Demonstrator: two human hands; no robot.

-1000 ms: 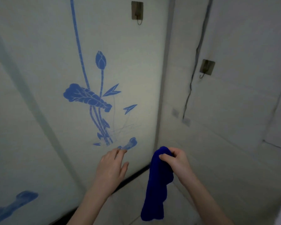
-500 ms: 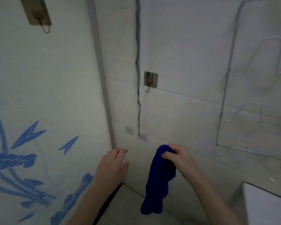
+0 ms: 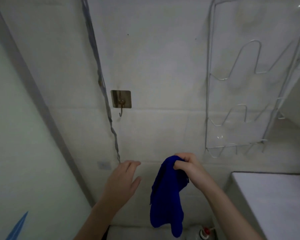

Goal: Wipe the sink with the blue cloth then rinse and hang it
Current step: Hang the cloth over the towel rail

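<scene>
Fingers (image 3: 181, 166) of the right hand (image 3: 189, 168) are curled tight around the top of the blue cloth (image 3: 164, 201), bunching it up at the knuckles. From that grip the cloth hangs straight down in a loose fold. Its lower end dangles well below the wrist, in front of the tiled wall (image 3: 163, 66).

The left hand (image 3: 123, 182) is raised just beside it, on the left, with the back of the hand toward me. Its fingers are straight and close together and the thumb sticks out to the side. It holds nothing. I cannot tell whether its fingertips touch the tile. A narrow gap separates this hand from the cloth.

Higher on the wall, above the left hand, a hook (image 3: 121, 101) on a square metal plate sits well apart from the cloth. A grey cable (image 3: 100, 80) runs down the wall just left of the hook. Off to the right a wire rack (image 3: 235, 94) is fixed to the tile, and at the lower right is the corner of a white counter (image 3: 270, 201). Near the cloth's hanging end a red cap (image 3: 204, 231) shows on something pale, too dim to make out.
</scene>
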